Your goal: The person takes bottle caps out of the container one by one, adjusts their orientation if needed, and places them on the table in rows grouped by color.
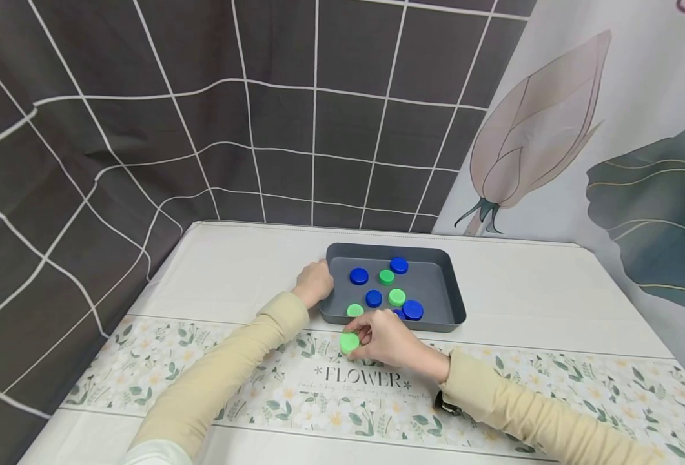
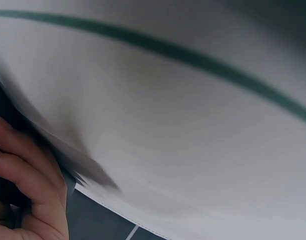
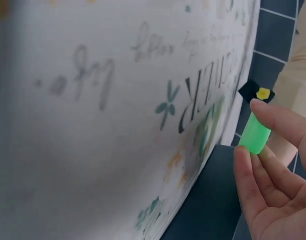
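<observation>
In the head view my right hand [image 1: 390, 339] pinches a light green bottle cap [image 1: 349, 343] between thumb and fingers, just in front of a dark grey tray [image 1: 451, 284]. The right wrist view shows this cap [image 3: 255, 135] edge-on, with the thumb above and fingertips below. My left hand [image 1: 314, 283] grips the tray's left wall, its fingers curled at the rim. Inside the tray lie several blue caps [image 1: 359, 276] and three green caps [image 1: 397, 298]. One blue cap near the front wall is partly hidden behind the right hand.
The tray stands on a white tablecloth [image 1: 249, 271] with a printed floral band [image 1: 330, 410] across its front. A dark curtain with white grid lines [image 1: 278, 155] hangs behind and to the left. A flower-patterned curtain [image 1: 540, 129] hangs at the back right.
</observation>
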A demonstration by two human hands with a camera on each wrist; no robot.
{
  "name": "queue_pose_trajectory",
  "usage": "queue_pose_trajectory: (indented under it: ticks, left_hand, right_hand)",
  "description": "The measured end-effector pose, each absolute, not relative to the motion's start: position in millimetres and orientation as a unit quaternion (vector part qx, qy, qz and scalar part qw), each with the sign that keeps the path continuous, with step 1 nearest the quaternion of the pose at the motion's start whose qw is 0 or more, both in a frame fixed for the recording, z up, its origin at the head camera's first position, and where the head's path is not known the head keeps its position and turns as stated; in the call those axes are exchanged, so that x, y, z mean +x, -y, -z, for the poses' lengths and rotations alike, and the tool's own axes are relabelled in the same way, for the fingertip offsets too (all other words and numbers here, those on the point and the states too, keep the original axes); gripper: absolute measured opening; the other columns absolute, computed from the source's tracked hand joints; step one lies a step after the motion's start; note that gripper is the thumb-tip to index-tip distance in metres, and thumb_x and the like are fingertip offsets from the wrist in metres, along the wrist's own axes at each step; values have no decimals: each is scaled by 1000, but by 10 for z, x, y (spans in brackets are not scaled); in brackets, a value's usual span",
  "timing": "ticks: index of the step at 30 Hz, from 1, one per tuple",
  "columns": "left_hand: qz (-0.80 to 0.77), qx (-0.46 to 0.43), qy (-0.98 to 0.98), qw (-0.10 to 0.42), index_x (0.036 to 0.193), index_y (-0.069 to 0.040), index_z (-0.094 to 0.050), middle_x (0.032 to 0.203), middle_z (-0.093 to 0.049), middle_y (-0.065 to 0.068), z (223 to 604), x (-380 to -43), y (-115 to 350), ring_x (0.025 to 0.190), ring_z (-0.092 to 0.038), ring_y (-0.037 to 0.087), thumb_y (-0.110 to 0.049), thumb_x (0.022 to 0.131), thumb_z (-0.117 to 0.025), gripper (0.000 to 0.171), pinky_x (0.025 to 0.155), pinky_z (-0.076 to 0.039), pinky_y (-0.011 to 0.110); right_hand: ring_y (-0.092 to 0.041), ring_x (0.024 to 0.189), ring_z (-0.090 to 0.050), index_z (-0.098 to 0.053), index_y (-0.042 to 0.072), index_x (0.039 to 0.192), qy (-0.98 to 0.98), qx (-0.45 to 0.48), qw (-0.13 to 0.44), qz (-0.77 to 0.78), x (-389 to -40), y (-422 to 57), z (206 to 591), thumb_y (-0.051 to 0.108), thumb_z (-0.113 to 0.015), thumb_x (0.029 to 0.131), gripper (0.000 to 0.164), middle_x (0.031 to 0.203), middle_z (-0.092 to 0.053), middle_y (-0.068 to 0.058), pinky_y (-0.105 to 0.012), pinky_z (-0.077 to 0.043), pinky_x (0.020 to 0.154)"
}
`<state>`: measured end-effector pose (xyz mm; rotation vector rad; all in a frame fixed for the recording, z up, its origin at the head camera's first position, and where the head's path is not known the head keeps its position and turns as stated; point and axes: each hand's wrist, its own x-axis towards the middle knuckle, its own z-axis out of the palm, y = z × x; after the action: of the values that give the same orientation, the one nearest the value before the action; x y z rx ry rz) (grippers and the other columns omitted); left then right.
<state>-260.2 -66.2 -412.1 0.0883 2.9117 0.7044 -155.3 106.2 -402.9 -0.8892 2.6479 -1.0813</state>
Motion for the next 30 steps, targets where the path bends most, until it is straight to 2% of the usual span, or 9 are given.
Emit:
queue_pose_trajectory:
  ticks: [8,20,30]
  left_hand:
    - [-228,33,-971,63,112,8,-56,91,-66,21,4136,-2613,662,70,-61,24,-6,93,-45,27,61,-54,31]
    - [-226,31,-972,62,112,8,-56,92,-66,22,4136,-2611,657,70,-62,25,-5,93,-45,26,61,-54,31]
    - [-219,29,-974,59,110,6,-57,93,-67,22,4156,-2614,649,72,-63,25,-6,93,-44,24,62,-55,32]
  right_hand:
    - [-2,66,-59,-74,8,99,-885,-311,61,342,-1516,-1033,4076,14,-87,67,35,75,-68,5,-15,-50,59]
    - [0,62,-50,-73,6,102,-894,-342,53,283,-1508,-994,4098,16,-84,70,35,71,-62,7,-14,-46,57]
    - [-3,64,-53,-74,7,102,-901,-339,54,266,-1504,-975,4111,16,-85,70,35,74,-64,6,-13,-46,58]
